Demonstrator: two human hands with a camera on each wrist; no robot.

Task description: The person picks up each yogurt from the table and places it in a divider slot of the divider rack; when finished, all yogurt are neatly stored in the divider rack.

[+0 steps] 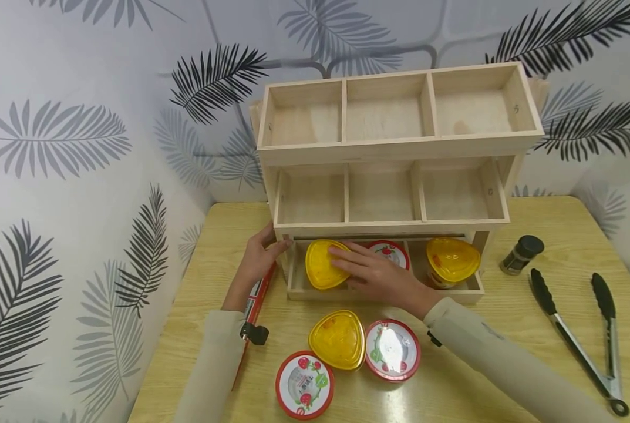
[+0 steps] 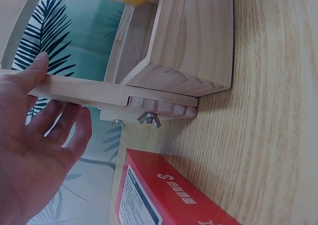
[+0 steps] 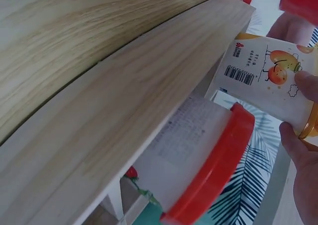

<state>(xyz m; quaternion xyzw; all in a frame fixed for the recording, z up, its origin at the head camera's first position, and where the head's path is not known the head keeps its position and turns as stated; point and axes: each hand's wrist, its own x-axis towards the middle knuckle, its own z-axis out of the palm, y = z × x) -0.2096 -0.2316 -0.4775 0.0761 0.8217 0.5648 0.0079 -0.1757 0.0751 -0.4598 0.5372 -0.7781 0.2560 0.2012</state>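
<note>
My right hand (image 1: 380, 273) holds a yellow-lidded cup (image 1: 321, 268) at the left compartment of the lowest tray of a wooden rack (image 1: 394, 224). In the right wrist view that cup (image 3: 263, 73) shows a white side with orange fruit drawings and a barcode, fingers against its side. My left hand (image 1: 258, 261) grips the rack's left upright (image 2: 79, 90), thumb on one side and fingers on the other. A red-lidded cup (image 3: 198, 155) sits in the middle compartment, partly behind my right hand in the head view. Another yellow-lidded cup (image 1: 452, 261) stands tilted in the right compartment.
Before the rack stand a yellow-lidded cup (image 1: 338, 339) and two red-rimmed cups, one left (image 1: 305, 385) and one right (image 1: 393, 350). A red box (image 2: 164, 190) lies beside my left forearm. At right are a black-capped jar (image 1: 522, 255) and tongs (image 1: 579, 346).
</note>
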